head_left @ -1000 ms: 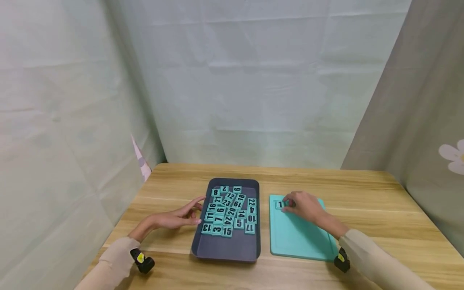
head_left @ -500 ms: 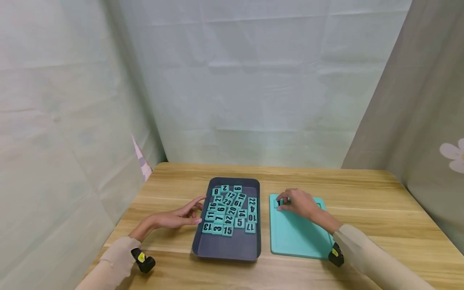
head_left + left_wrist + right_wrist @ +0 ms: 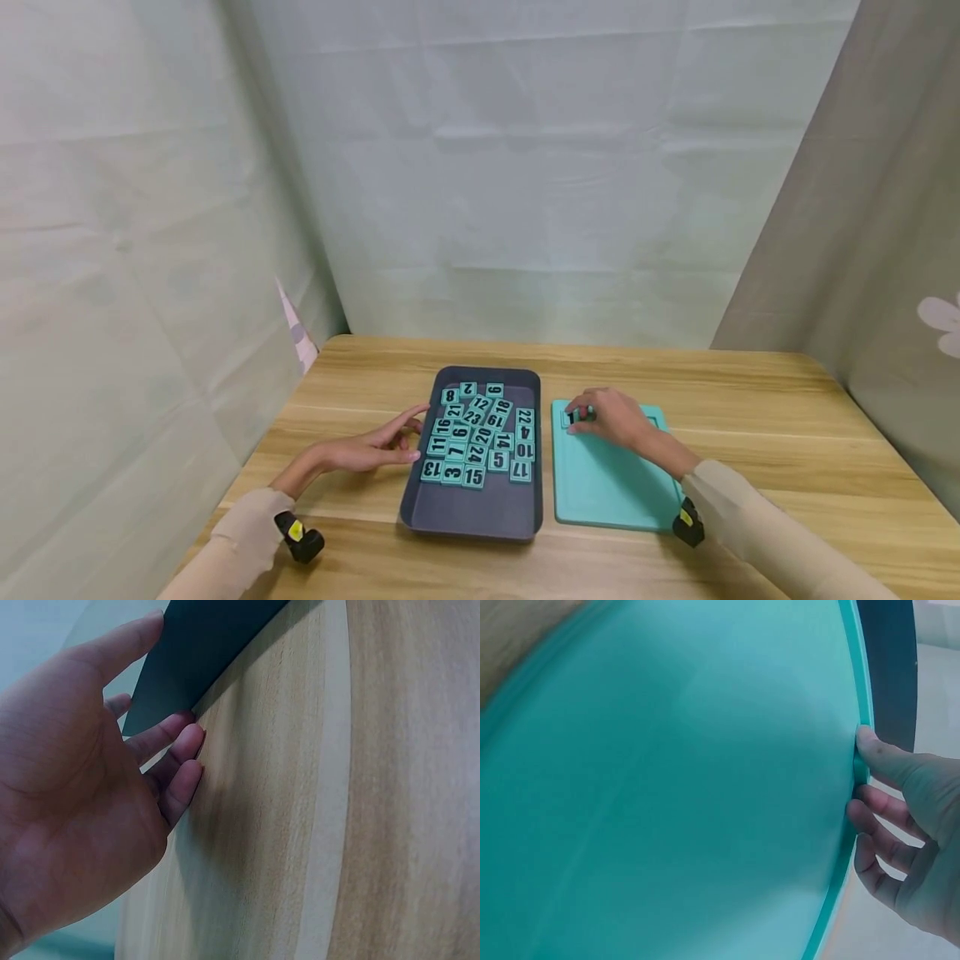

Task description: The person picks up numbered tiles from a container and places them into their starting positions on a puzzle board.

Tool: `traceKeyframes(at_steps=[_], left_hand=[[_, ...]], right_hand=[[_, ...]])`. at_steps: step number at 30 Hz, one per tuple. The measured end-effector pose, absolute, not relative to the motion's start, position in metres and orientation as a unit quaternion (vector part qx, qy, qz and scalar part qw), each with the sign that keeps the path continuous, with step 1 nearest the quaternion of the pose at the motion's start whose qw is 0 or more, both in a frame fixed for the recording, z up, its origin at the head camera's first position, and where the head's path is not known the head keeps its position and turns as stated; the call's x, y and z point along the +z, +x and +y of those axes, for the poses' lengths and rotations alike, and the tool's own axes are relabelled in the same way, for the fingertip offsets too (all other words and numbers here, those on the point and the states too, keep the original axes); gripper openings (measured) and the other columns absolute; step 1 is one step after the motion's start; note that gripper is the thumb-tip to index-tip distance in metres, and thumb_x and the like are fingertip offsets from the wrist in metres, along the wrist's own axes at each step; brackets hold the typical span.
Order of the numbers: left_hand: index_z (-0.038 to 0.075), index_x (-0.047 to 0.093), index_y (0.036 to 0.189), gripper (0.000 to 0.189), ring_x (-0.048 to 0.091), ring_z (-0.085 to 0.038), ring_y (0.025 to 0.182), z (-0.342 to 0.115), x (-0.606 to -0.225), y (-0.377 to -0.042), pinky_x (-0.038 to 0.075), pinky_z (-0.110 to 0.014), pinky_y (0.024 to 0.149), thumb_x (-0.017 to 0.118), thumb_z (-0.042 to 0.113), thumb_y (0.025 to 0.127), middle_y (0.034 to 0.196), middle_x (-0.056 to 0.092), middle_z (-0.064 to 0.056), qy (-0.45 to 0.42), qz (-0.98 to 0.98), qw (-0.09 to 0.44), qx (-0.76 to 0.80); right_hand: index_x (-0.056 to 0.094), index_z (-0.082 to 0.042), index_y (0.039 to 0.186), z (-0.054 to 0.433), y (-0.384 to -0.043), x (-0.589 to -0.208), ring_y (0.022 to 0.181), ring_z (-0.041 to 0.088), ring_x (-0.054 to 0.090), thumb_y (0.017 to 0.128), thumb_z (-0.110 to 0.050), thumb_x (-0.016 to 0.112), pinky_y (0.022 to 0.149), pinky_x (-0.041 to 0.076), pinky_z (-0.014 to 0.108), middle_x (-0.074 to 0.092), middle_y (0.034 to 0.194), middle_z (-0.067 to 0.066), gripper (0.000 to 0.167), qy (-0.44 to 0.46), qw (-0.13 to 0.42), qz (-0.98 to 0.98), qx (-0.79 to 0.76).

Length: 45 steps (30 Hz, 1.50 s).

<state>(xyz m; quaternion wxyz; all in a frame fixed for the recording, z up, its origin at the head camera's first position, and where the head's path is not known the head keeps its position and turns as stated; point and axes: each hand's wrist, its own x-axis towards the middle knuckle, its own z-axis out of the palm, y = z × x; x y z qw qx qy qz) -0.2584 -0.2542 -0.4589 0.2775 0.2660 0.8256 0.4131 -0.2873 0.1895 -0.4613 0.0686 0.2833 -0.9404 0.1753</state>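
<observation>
My left hand [image 3: 367,448] lies at the left side of a dark grey tray [image 3: 472,515], thumb and fingertips spread against its outer wall. In the left wrist view the fingers are loosely bent and the thumb touches the tray's side [image 3: 202,652]. Inside the tray lie several turquoise number tiles [image 3: 455,451] with black numerals, turned various ways. To the right is a flat turquoise frame board [image 3: 611,487] with a raised border. At its upper left corner my right hand [image 3: 615,419] pinches the number 1 tile [image 3: 567,419] between thumb and fingers, partly covering it.
Both things lie on a wood-grain table [image 3: 360,375], with a narrow gap between tray and board. Pale curtains [image 3: 525,192] hang behind and at both sides. A black wrist camera [image 3: 300,537] is strapped on each forearm.
My right hand has moved the number 1 tile left into the board's upper left corner. The board has shifted slightly towards the tray. The left hand stays at the tray.
</observation>
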Motion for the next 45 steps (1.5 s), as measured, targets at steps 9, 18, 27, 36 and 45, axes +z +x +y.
traceKeyframes(at_steps=[9, 18, 27, 36, 45], left_hand=[[0.021, 0.003, 0.165, 0.08, 0.043, -0.025, 0.11, -0.258, -0.455, -0.261, 0.038, -0.03, 0.09, 0.056, 0.031, 0.106, 0.149, 0.034, -0.022, 0.262, 0.83, 0.275, 0.409], [0.022, 0.003, 0.165, 0.08, 0.043, -0.026, 0.11, -0.261, -0.454, -0.262, 0.038, -0.029, 0.09, 0.057, 0.03, 0.106, 0.149, 0.034, -0.022, 0.262, 0.828, 0.276, 0.412], [0.023, 0.001, 0.165, 0.08, 0.043, -0.022, 0.111, -0.259, -0.462, -0.26, 0.038, -0.03, 0.093, 0.055, 0.031, 0.106, 0.15, 0.031, -0.022, 0.262, 0.821, 0.287, 0.419], [0.027, 0.002, 0.165, 0.078, 0.043, -0.023, 0.111, -0.254, -0.472, -0.253, 0.038, -0.028, 0.091, 0.054, 0.03, 0.107, 0.15, 0.031, -0.019, 0.261, 0.805, 0.304, 0.438], [0.027, 0.003, 0.165, 0.078, 0.044, -0.023, 0.111, -0.256, -0.466, -0.258, 0.039, -0.027, 0.091, 0.055, 0.029, 0.106, 0.15, 0.033, -0.02, 0.267, 0.81, 0.286, 0.436]], right_hand=[[0.076, -0.008, 0.115, 0.177, -0.301, -0.433, 0.063, 0.004, 0.056, 0.086, -0.025, 0.083, 0.055, 0.045, 0.021, 0.071, 0.087, 0.002, 0.035, 0.314, 0.063, -0.934, 0.16], [0.076, -0.01, 0.118, 0.129, -0.324, -0.396, 0.077, 0.012, 0.066, 0.094, -0.022, 0.075, 0.068, 0.055, 0.027, 0.074, 0.095, 0.003, 0.027, 0.346, 0.049, -0.93, 0.115], [0.074, -0.011, 0.122, 0.064, -0.342, -0.4, 0.089, 0.016, 0.071, 0.098, -0.025, 0.071, 0.077, 0.057, 0.032, 0.077, 0.103, 0.004, 0.028, 0.363, 0.003, -0.927, 0.09], [0.073, -0.016, 0.127, 0.022, -0.344, -0.439, 0.082, 0.011, 0.071, 0.099, -0.037, 0.068, 0.081, 0.058, 0.031, 0.077, 0.107, 0.001, 0.035, 0.358, -0.035, -0.933, 0.008], [0.076, -0.015, 0.108, 0.006, -0.343, -0.433, 0.079, 0.014, 0.07, 0.095, -0.036, 0.074, 0.071, 0.056, 0.03, 0.076, 0.097, 0.001, 0.025, 0.318, -0.028, -0.948, -0.004]])
